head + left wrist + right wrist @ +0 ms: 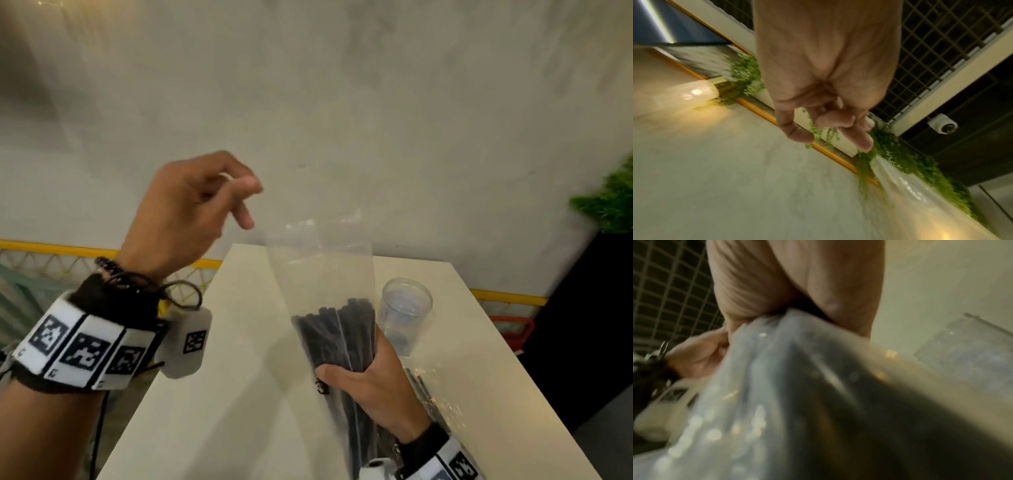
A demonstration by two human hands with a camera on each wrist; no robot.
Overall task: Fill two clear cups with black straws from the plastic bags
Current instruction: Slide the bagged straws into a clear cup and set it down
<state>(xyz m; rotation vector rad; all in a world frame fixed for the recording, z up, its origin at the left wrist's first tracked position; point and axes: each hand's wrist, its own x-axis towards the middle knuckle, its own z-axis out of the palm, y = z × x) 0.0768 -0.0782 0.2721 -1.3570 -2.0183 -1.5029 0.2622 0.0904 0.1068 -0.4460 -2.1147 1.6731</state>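
My right hand (pixel 359 380) grips a clear plastic bag (pixel 318 267) around its lower half and holds it upright above the white table (pixel 205 411). A bundle of black straws (pixel 339 329) stands inside, with the bag's empty top rising above them. In the blurred right wrist view the right hand (pixel 793 293) closes on the bag (pixel 777 369). My left hand (pixel 245 198) is raised up and left of the bag's top, apart from it, fingers curled and thumb against them; the left hand (pixel 838 129) shows nothing held. One clear cup (pixel 406 308) stands empty just behind the right hand.
A second plastic bag (pixel 424 394) with dark straws lies flat on the table, right of my right hand. A green plant (pixel 609 202) on a black stand rises at the right. A yellow rail (pixel 102 248) runs along the grey wall behind the table.
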